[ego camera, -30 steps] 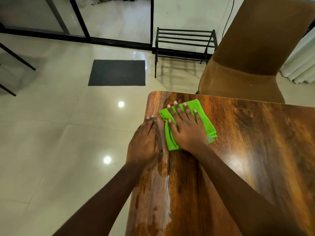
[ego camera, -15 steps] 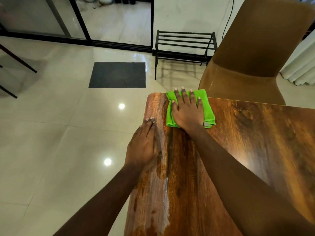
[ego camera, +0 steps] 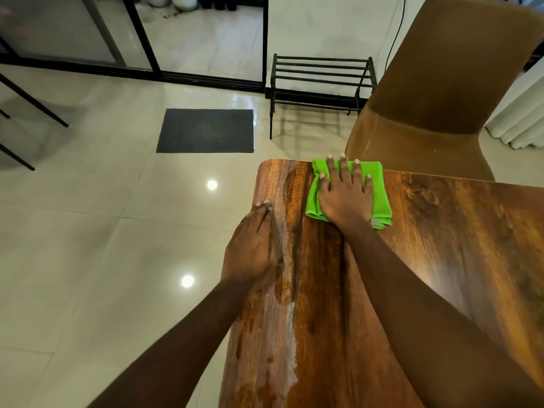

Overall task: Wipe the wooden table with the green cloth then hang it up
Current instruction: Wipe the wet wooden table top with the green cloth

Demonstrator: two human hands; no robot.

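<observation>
The folded green cloth lies flat at the far edge of the wooden table, a little right of its far left corner. My right hand presses down on the cloth with fingers spread and straight, fingertips reaching the table's far edge. My left hand rests flat along the table's left edge, fingers straight and together. A pale wet streak runs down the table's left side toward me.
A brown chair stands just beyond the table's far edge. A low black metal rack sits against the wall, with a dark doormat left of it on the shiny tiled floor. White curtains hang at the far right.
My right hand has slid the cloth away from me to the far edge, then a little to the right along it. My left hand has stayed on the left edge.
</observation>
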